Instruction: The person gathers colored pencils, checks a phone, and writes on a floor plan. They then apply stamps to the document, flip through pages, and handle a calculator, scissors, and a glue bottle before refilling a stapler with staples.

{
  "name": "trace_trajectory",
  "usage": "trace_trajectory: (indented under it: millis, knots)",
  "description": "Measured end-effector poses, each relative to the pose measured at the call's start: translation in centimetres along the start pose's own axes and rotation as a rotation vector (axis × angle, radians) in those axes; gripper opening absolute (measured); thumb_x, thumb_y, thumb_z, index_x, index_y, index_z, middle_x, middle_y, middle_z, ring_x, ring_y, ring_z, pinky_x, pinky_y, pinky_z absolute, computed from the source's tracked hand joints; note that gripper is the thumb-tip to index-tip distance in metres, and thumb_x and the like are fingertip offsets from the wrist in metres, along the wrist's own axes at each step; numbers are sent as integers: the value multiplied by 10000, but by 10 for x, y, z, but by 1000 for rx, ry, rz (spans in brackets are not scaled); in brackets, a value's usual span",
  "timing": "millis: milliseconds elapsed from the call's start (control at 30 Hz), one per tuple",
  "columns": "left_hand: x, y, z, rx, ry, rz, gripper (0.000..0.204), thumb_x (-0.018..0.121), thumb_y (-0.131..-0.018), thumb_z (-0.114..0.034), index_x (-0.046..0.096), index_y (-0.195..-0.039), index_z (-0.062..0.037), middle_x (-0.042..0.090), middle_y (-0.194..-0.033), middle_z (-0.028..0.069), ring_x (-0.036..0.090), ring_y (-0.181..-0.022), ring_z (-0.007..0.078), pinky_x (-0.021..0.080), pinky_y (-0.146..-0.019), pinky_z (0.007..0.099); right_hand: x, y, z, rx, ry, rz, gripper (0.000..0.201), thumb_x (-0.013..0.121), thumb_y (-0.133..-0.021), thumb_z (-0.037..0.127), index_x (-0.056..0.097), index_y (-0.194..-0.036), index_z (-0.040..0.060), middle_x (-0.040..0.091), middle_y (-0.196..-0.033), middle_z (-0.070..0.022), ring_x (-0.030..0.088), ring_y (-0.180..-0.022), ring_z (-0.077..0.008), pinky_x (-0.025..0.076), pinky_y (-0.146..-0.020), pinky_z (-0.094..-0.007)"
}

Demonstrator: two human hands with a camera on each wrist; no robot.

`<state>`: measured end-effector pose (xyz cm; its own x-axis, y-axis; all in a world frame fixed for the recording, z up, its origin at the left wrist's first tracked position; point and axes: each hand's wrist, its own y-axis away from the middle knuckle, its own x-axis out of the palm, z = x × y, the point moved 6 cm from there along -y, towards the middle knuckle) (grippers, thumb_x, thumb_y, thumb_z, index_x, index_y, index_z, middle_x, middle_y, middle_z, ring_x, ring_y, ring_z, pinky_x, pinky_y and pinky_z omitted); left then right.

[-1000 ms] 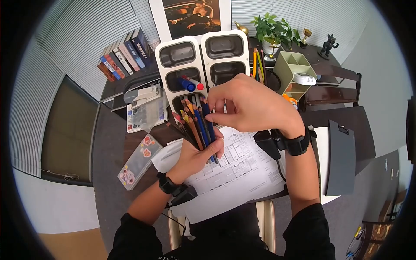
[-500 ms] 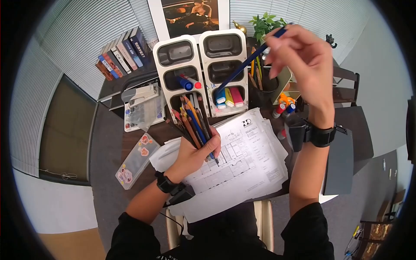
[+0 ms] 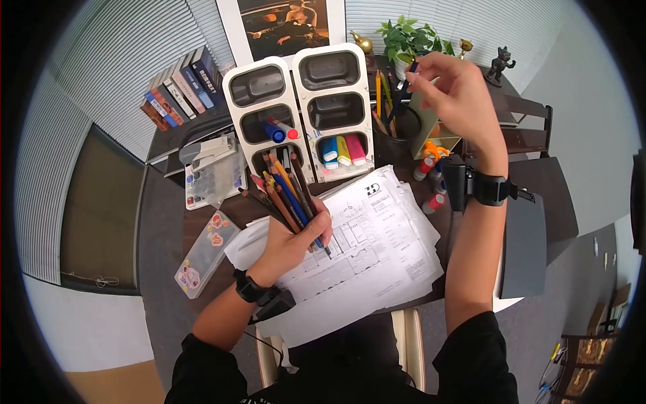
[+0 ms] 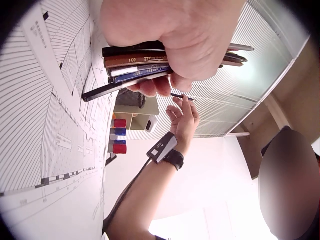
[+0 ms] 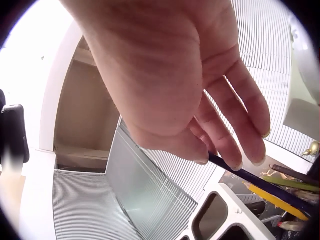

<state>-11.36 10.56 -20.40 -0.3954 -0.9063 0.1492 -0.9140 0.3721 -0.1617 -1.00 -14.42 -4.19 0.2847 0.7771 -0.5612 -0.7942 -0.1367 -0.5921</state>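
Observation:
My left hand (image 3: 293, 244) grips a bundle of coloured pencils (image 3: 286, 192) above the printed floor plans (image 3: 363, 286). In the left wrist view their lower ends jut out below the palm, black, brown and blue. Up at the right, my right hand (image 3: 457, 97) pinches a dark blue pencil (image 5: 260, 182) near its upper end between thumb and fingertips. That pencil slants down into the black pen cup (image 3: 398, 147), where several other pencils (image 3: 379, 94) stand. The right hand's remaining fingers are spread loosely.
A white organizer (image 3: 343, 174) with dark compartments stands behind the papers, holding markers (image 3: 274, 132) and highlighters (image 3: 343, 149). Red and blue capped bottles (image 3: 425, 166) and a green holder (image 3: 427, 138) stand right. A stickered case (image 3: 205, 252) lies left; books (image 3: 178, 87) and a plant (image 3: 410, 40) stand behind.
My right hand has drawn the dark blue pencil out of the bundle, carried it up and right, and tilted it down into the pen cup. The left hand keeps its grip on the bundle.

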Motion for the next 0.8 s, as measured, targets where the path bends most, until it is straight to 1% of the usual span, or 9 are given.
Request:
trace_trajectory:
  millis: [67, 100, 400, 467, 567, 633, 700, 767, 800]
  knots:
    - [-2, 0, 2, 25, 44, -1, 139, 620, -1010, -141, 550, -1027, -22, 601, -776, 34, 598, -670, 115, 476, -600, 255, 6, -1, -5, 37, 29, 33, 219, 710, -881, 142, 708, -1009, -36, 712, -778, -113, 664, -601, -183, 516, -579, -312]
    - [-2, 0, 2, 25, 44, 1, 139, 620, -1010, -141, 550, -1027, -22, 601, -776, 34, 598, -670, 115, 476, -600, 255, 9, -1, -8, 73, 56, 66, 227, 704, -884, 140, 718, -1035, -29, 713, -779, -116, 668, -612, -196, 523, -595, -323]
    - [-1, -1, 0, 44, 43, 18, 164, 634, -1006, -167, 559, -1016, -22, 604, -772, 35, 599, -668, 115, 478, -603, 253, -1, 1, 10, 22, 75, 8, 226, 712, -887, 160, 730, -1030, -14, 721, -774, -124, 654, -609, -191, 522, -605, -329]
    - [0, 0, -3, 13, -10, 3, 275, 622, -1012, -290, 554, -963, -28, 607, -733, 53, 578, -682, 125, 467, -654, 270, -1, 3, 18, -8, 64, 6, 213, 715, -886, 159, 733, -1005, -17, 716, -756, -116, 642, -595, -172, 513, -587, -312]
    - [-1, 0, 0, 46, 33, 21, 158, 631, -1006, -162, 560, -1014, -21, 606, -783, 37, 598, -672, 117, 482, -613, 257, 6, 7, 30, 1, -53, 77, 181, 723, -881, 152, 733, -933, -21, 691, -704, -84, 601, -566, -124, 474, -539, -278]
    - [1, 0, -1, 33, 27, 16, 205, 628, -1009, -217, 554, -1002, -26, 607, -766, 47, 589, -687, 123, 476, -640, 267, 20, 11, 43, -34, -96, 265, 125, 710, -917, 101, 715, -960, -16, 695, -765, -30, 618, -604, -68, 492, -557, -217]
    - [0, 1, -2, 20, 18, 9, 255, 624, -1012, -272, 548, -990, -31, 607, -750, 57, 580, -701, 128, 471, -667, 277, 32, 16, 59, -67, -134, 351, 113, 732, -907, 105, 717, -917, -7, 679, -706, -11, 596, -586, -51, 458, -529, -207]
    - [0, 0, -1, 19, 23, 22, 239, 622, -1014, -257, 540, -1003, -33, 606, -764, 61, 581, -710, 132, 473, -674, 282, 44, 21, 74, -78, -246, 420, 139, 754, -846, 125, 732, -853, -13, 666, -633, -94, 621, -554, -145, 466, -522, -285]
    - [0, 1, 0, 18, 22, 23, 239, 622, -1014, -257, 540, -1003, -33, 606, -764, 61, 581, -710, 132, 473, -674, 282, 51, 23, 81, -176, -203, 486, 142, 760, -832, 123, 730, -857, -14, 682, -669, -114, 650, -583, -192, 495, -555, -304]
